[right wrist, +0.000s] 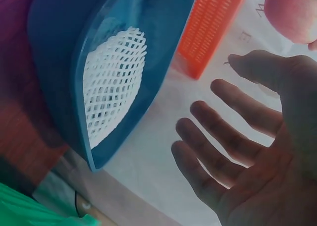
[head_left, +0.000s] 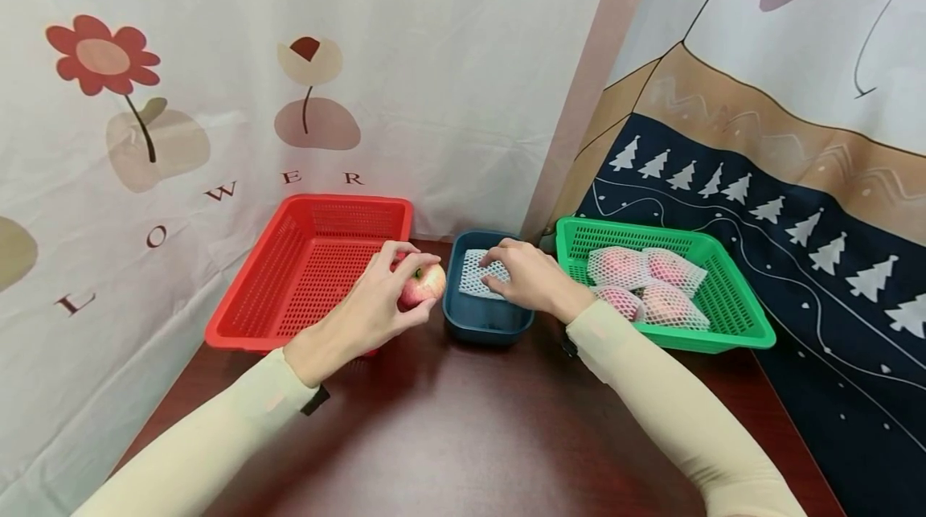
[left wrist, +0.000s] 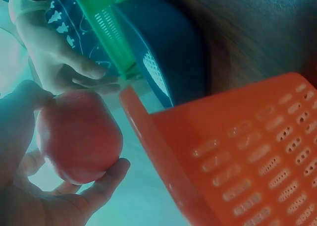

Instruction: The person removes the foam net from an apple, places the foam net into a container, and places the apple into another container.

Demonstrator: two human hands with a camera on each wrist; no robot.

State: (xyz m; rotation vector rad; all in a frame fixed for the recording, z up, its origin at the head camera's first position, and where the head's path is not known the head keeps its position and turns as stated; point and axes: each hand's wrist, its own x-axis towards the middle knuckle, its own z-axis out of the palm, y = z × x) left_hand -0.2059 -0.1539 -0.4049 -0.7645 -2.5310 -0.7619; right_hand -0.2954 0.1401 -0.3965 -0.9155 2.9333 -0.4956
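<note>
1. Nearest, with 12 o'clock straight ahead of the person, the dark reddish counter (head_left: 463,420) has a glossy top; a dropped fruit would probably bruise and roll there.
2. The left hand (head_left: 365,304), reaching toward 12 from about 7 o'clock, has its thumb and fingers pinching a bare apple (head_left: 427,285) round its sides. The grip looks mostly fingertip, so smooth skin could let it slip.
3. That apple is held just left of 12 o'clock, between the two containers there. It is rounded, blushed red over pale yellow, with a dark stem; the left wrist view shows a smooth, faintly shiny flank.
4. The right hand (head_left: 535,280), reaching in from about 4 o'clock, has its fingers spread and loosely bent, gripping nothing. A low sweep might catch the blue bin (head_left: 486,334) and shove it.
5. Inside this bin, at 12, lies a white foam net (head_left: 473,280); being light, it could snag and drag.
6. At 11 o'clock is a red basket (head_left: 354,211); a careless left wrist could knock its rim.
7. At 2 o'clock, a green basket (head_left: 752,328) holds netted apples (head_left: 673,304).
8. Farthest, a printed curtain (head_left: 448,59) hangs behind.
</note>
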